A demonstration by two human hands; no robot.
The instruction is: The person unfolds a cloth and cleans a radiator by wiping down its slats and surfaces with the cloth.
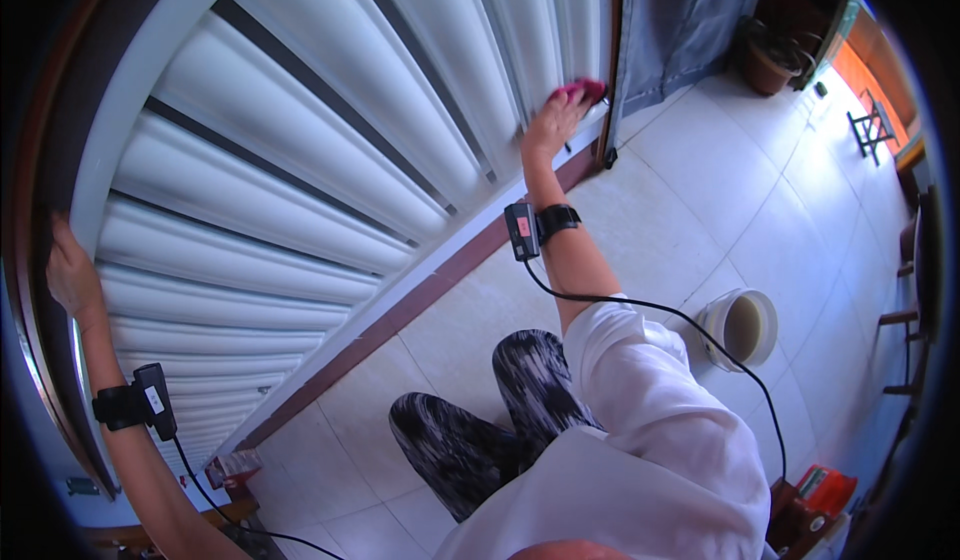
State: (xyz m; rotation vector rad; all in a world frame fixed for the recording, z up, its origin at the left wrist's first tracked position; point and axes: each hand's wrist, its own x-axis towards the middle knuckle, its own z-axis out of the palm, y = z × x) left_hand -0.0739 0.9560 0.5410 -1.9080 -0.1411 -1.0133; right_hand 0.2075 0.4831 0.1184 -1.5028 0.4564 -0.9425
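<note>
My right hand (553, 126) presses a pink cloth (581, 91) against the right end of a white radiator (322, 117). The radiator has several broad vertical columns with dark gaps between them. Over on the far left, my left hand (75, 279) rests at a dark wooden ledge (45, 177) along the radiator's top. Its fingertips are partly hidden there, and I cannot tell whether they grip the edge. Each wrist wears a black strap with a small cabled device, one on the right wrist (523, 231) and one on the left (154, 401).
A white bucket (765, 327) holding cloudy liquid stands on the tiled floor (675, 207) to my right. A grey curtain (675, 27) hangs beside the radiator. Farther off are a potted plant (769, 65) and a small folding stool (871, 129). A black cable (705, 324) crosses near the bucket.
</note>
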